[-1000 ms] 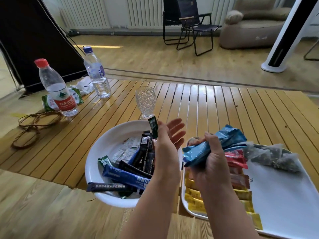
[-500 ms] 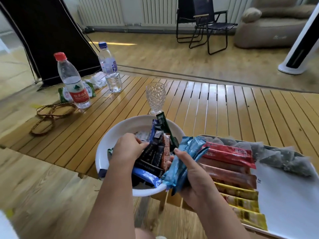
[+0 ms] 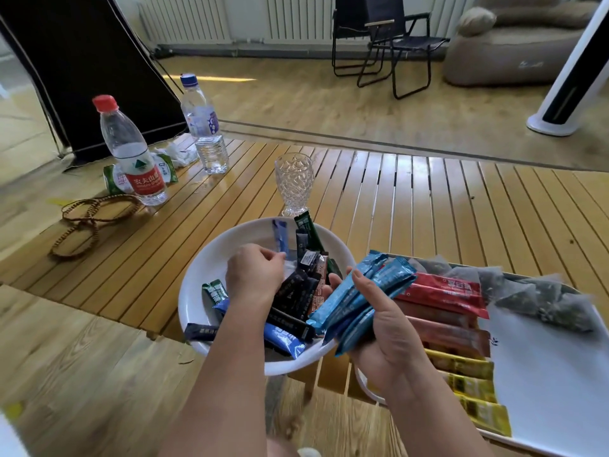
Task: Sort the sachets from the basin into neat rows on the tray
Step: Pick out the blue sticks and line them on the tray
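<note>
A white basin (image 3: 197, 285) on the slatted table holds several dark, blue and green sachets (image 3: 296, 291). My left hand (image 3: 255, 272) reaches into the basin with curled fingers and pinches the lower end of an upright blue sachet (image 3: 280, 237). My right hand (image 3: 389, 334) grips a bundle of light blue sachets (image 3: 359, 298) between the basin and the tray. The white tray (image 3: 543, 374) at the right carries rows of red sachets (image 3: 441, 293), brown sachets (image 3: 451, 334) and yellow sachets (image 3: 471, 384), with grey tea bags (image 3: 540, 291) along its far edge.
A cut-glass goblet (image 3: 294, 181) stands just behind the basin. Two water bottles (image 3: 131, 153) (image 3: 204, 127), a green packet (image 3: 113, 178) and a bead string (image 3: 89, 216) lie at the table's left. Folding chairs, a sofa and a white fan stand on the floor beyond.
My left hand dropped from a raised open palm into the basin and closed on a blue sachet. My right hand brought the light blue bundle down and leftward beside the basin rim.
</note>
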`<state>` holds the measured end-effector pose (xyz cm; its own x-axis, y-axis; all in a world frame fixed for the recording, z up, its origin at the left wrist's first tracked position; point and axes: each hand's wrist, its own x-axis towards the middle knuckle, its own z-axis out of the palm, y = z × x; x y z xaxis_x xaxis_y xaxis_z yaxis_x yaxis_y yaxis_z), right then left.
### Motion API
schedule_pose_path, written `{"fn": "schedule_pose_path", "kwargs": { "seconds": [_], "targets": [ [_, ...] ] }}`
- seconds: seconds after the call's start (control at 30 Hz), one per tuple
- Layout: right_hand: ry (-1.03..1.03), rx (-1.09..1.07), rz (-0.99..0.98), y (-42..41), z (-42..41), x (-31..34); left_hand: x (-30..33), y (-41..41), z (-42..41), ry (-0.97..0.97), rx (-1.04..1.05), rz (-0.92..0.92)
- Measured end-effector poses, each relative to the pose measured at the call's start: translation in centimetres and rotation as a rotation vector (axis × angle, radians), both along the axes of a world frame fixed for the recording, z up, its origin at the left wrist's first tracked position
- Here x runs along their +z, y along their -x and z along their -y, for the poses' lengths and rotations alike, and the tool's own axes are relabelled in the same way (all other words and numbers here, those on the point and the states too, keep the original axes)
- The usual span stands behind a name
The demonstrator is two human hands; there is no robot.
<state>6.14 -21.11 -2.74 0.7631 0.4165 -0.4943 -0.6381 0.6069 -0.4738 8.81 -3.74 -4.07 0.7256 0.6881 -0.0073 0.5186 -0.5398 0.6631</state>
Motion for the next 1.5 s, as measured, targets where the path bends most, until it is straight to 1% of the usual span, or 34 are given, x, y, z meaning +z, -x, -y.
{"fn": "schedule_pose_path", "kwargs": {
  "seconds": [0.1, 0.13, 0.2, 0.27, 0.33, 0.4, 0.43, 0.47, 0.5, 0.57, 0.6, 0.63, 0.67, 0.7, 0.77, 0.83, 0.9, 0.93, 1.0, 1.1, 1.2, 1.27, 1.33, 1.43, 1.47, 1.5],
  "targets": [
    [-0.007, 0.011, 0.022, -0.1, 0.3, 0.1, 1.0, 0.5, -0.5, -0.023, 0.102, 0.22],
    [-0.008, 0.018, 0.036, -0.1, 0.3, 0.3, 1.6, 0.7, -0.5, -0.024, 0.1, 0.285],
    [-0.004, 0.026, 0.051, -0.2, 0.5, 0.4, 3.3, 1.4, -0.4, -0.017, 0.024, 0.37],
    [-0.01, 0.015, 0.053, -0.4, 0.6, 0.5, 5.6, 2.1, 0.2, 0.003, -0.111, 0.387],
    [-0.01, 0.006, 0.06, -0.4, 0.6, 0.6, 7.4, 2.6, 1.2, -0.041, -0.215, 0.386],
    [-0.011, -0.003, 0.059, -0.4, 0.6, 0.5, 8.0, 2.7, 2.1, -0.156, -0.229, 0.379],
    [-0.008, -0.006, 0.059, -0.4, 0.6, 0.5, 8.0, 2.7, 2.5, -0.182, -0.22, 0.358],
    [-0.005, -0.004, 0.061, -0.4, 0.6, 0.5, 7.7, 2.7, 2.6, -0.174, -0.22, 0.314],
    [0.0, -0.001, 0.07, -0.4, 0.7, 0.5, 7.6, 2.8, 2.5, -0.12, -0.248, 0.258],
    [-0.009, 0.002, 0.092, -0.4, 0.8, 0.6, 7.8, 3.1, 2.4, 0.075, -0.417, 0.153],
    [-0.012, 0.0, 0.101, -0.4, 0.9, 0.5, 8.2, 3.3, 2.6, 0.148, -0.527, 0.111],
    [-0.01, -0.004, 0.103, -0.4, 0.8, 0.4, 8.7, 3.7, 2.7, 0.182, -0.617, 0.073],
    [-0.009, -0.008, 0.097, -0.5, 0.7, 0.3, 9.0, 4.2, 2.8, 0.178, -0.665, 0.039],
    [-0.009, -0.017, 0.092, -0.6, 0.6, 0.1, 9.1, 4.6, 2.7, 0.139, -0.672, 0.002],
    [0.003, -0.031, 0.091, -0.8, 0.5, -0.3, 8.8, 5.5, 2.1, -0.009, -0.609, -0.135],
    [0.01, -0.042, 0.107, -1.1, 0.7, -0.4, 7.9, 6.2, 1.5, -0.111, -0.547, -0.387],
    [-0.02, -0.048, 0.122, -1.3, 1.1, -0.2, 6.4, 6.4, 1.5, -0.174, -0.54, -0.623],
    [-0.034, -0.058, 0.128, -1.4, 1.2, -0.1, 5.5, 6.3, 1.7, -0.203, -0.541, -0.692],
    [-0.042, -0.095, 0.145, -1.7, 1.6, 0.3, 3.8, 5.8, 1.6, -0.225, -0.5, -0.703],
    [-0.086, -0.137, 0.179, -1.9, 2.2, 1.1, 2.5, 5.0, 0.8, -0.259, -0.423, -0.561],
    [-0.116, -0.154, 0.193, -1.7, 2.5, 2.1, 2.7, 4.7, 0.4, -0.283, -0.384, -0.456],
    [-0.089, -0.166, 0.186, -1.5, 2.9, 2.7, 3.4, 4.8, 0.4, -0.233, -0.333, -0.339],
    [-0.054, -0.168, 0.241, -1.4, 3.7, 3.4, 4.6, 5.1, 0.7, -0.118, -0.238, -0.108],
    [-0.053, -0.226, 0.331, -1.5, 5.7, 4.6, 7.0, 5.3, 1.8, -0.058, -0.186, 0.363],
    [-0.07, -0.251, 0.351, -1.6, 6.6, 5.0, 7.6, 5.2, 2.5, 0.025, -0.19, 0.486],
    [-0.069, -0.276, 0.364, -1.5, 7.5, 5.3, 8.0, 5.1, 3.3, 0.173, -0.192, 0.57]
  ]
}}
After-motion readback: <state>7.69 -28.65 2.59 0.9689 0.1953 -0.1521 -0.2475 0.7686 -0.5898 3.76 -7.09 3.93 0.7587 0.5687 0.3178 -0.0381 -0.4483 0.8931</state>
